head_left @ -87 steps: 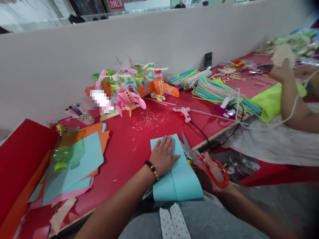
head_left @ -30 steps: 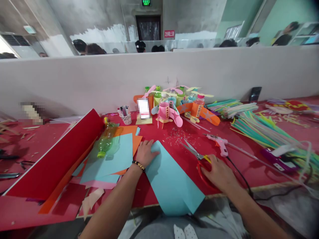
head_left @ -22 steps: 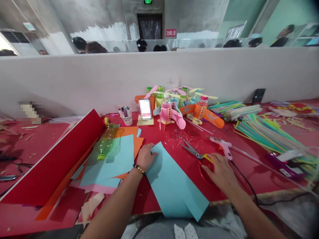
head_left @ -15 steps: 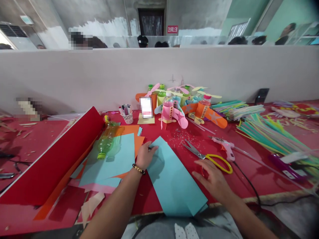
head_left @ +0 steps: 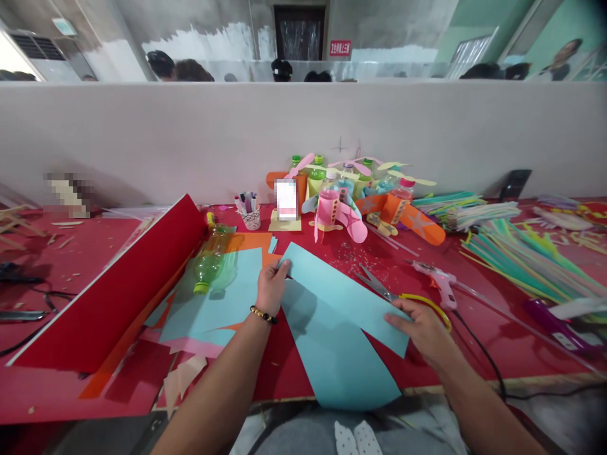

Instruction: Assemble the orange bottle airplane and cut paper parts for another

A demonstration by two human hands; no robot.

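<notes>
A strip of light blue paper (head_left: 341,291) is stretched between my two hands. My left hand (head_left: 272,285) pinches its far left end, thumb on top. At the near right end, my right hand (head_left: 422,325) grips it between thumb and fingers. Beneath the strip lies a larger light blue sheet (head_left: 339,366), partly covered by it. Scissors with yellow handles (head_left: 379,283) rest just beyond my right hand, which hides part of the handles. A pink hot glue gun (head_left: 441,282) lies to their right.
A green plastic bottle (head_left: 208,262) lies on coloured paper at left, beside a red board (head_left: 123,297). Decorated bottle planes (head_left: 329,205) and a pen cup (head_left: 249,212) stand by the grey partition (head_left: 190,139). Coloured pipe cleaners (head_left: 526,259) and a purple tool (head_left: 559,325) lie at right.
The blue strip has come up off the larger sheet and turned at an angle across it. My right hand, empty before, now holds its near end.
</notes>
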